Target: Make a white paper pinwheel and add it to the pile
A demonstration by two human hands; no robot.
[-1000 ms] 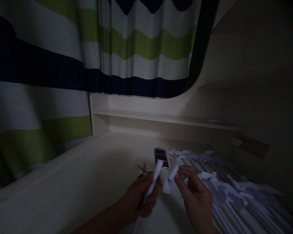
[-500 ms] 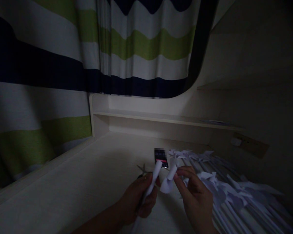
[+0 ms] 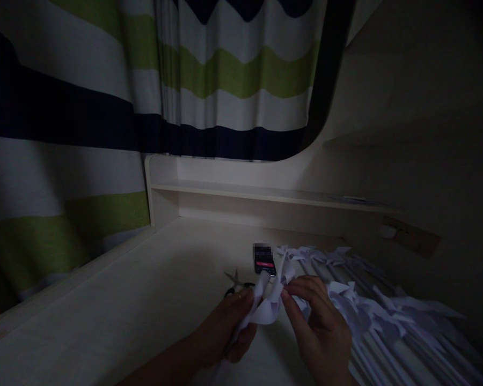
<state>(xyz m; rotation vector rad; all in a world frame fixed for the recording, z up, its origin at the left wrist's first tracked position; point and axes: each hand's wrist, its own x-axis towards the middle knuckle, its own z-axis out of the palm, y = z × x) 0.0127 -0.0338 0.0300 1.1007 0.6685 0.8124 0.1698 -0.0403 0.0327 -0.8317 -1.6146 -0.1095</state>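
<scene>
Curled white pinwheel, tilted paper stick

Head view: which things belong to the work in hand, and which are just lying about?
Apparently in the work:
paper roll, in the left hand
curled paper, in the right hand
paper-topped sticks
scissors, perhaps

Apparently just about:
phone
striped curtain
shelf

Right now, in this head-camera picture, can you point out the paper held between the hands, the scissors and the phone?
Paper (image 3: 267,313), head view: its lower curled part.
Scissors (image 3: 236,281), head view: where the blades cross.
Phone (image 3: 264,264), head view: its screen.
</scene>
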